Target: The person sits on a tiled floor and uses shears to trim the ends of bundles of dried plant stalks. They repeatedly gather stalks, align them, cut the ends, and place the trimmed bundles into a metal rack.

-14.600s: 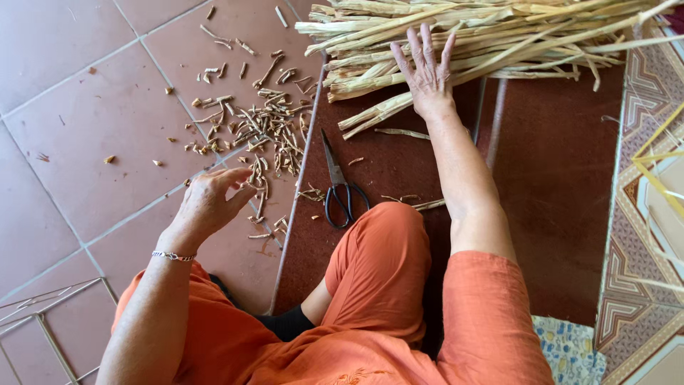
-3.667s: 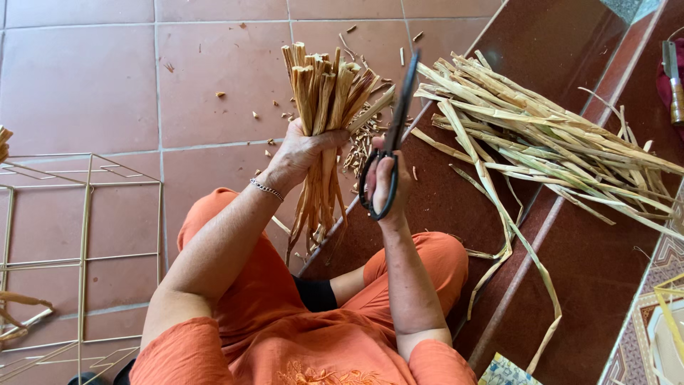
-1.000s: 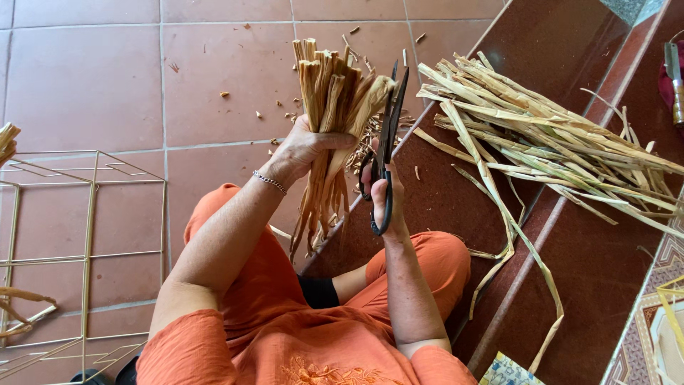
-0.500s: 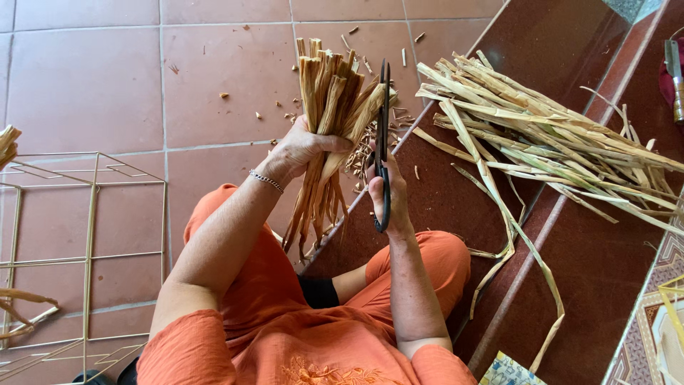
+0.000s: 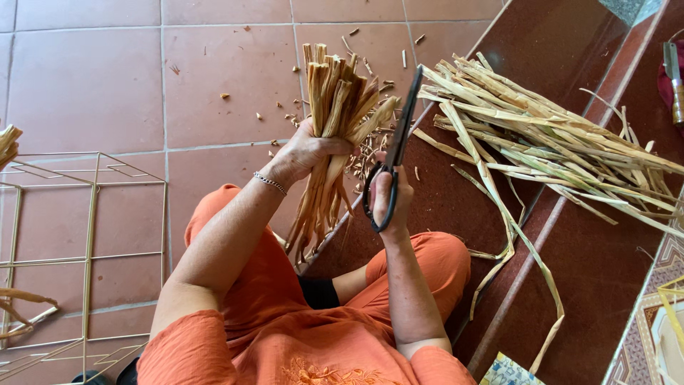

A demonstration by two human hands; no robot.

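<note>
The left hand is clenched around a bundle of dry tan stalks, held upright over the tiled floor, cut tops fanning above the fist and loose ends trailing down toward the orange-clad knee. The right hand grips black scissors by the handle loops, blades together and pointing up just right of the bundle's top. Small cuttings lie scattered on the tiles behind the bundle. A pile of long pale stalks lies to the right on the dark red step. A thin metal wire frame stands at the left
</note>
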